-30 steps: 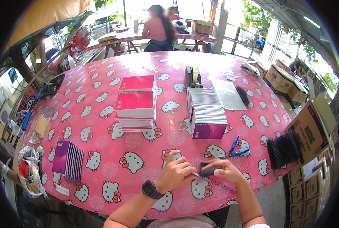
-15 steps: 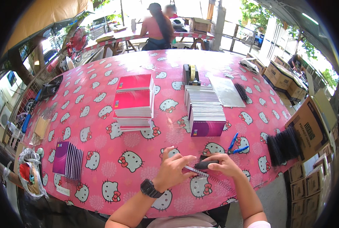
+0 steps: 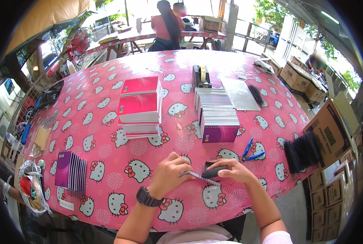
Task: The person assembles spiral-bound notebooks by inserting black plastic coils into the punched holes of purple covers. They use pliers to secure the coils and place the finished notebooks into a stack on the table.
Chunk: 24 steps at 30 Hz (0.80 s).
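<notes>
My left hand (image 3: 170, 173), with a black watch on its wrist, closes on one end of a small notebook (image 3: 198, 176). The notebook is seen nearly edge-on, its spine slanting down to the right. From the spine's right end a thin spiral binding coil (image 3: 231, 192) trails over the tabletop, blurred. My right hand (image 3: 236, 171) grips a dark cylindrical object (image 3: 211, 172) that lies against the spine; its exact kind is unclear. Past that hand lie blue-handled pliers (image 3: 252, 151), their handles apart.
Purple notebooks (image 3: 220, 134) stand in a row ahead, beside pink notebooks (image 3: 140, 106) in stacks. More purple notebooks (image 3: 70, 172) lie at left. A tape dispenser (image 3: 201, 76), black coils (image 3: 301, 152) and a cardboard box (image 3: 330, 134) are around. People are farther off.
My left hand has moved left and slightly up, its raised fingers now curled in. The dark object has shifted a little left along the spine with my right hand.
</notes>
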Motion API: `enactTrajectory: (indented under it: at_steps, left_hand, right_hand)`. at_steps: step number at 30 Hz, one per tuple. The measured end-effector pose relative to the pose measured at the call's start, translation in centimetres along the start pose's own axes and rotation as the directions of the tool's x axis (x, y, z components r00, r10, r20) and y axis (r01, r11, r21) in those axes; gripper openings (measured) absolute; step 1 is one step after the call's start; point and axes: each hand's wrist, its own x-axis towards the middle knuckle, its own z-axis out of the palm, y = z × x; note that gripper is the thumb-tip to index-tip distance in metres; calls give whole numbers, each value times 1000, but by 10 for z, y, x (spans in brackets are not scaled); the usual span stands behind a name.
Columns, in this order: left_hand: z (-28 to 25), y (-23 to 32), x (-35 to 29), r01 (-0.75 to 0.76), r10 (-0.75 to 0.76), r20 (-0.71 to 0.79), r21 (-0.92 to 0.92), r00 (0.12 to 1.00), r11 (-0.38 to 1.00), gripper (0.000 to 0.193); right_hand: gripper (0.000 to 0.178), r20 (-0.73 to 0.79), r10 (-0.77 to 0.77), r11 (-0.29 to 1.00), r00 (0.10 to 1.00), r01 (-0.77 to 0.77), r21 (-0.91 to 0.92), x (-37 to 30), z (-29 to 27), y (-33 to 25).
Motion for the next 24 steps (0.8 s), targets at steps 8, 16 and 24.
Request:
enactTrajectory:
  at_steps: [8,16,24]
  left_hand:
    - [8,-7,0,47,-49,-6,-211,999,976,29]
    - [12,-22,-7,200,-232,-68,-314,970,928,47]
    - [26,-38,-5,373,-441,146,-790,885,487,33]
  right_hand:
    - [40,-31,-35,999,999,34,-9,4,-4,15]
    - [42,-159,-46,991,986,25,-131,7,-6,3]
    - [58,-142,-105,990,984,117,80,16,-4,8]
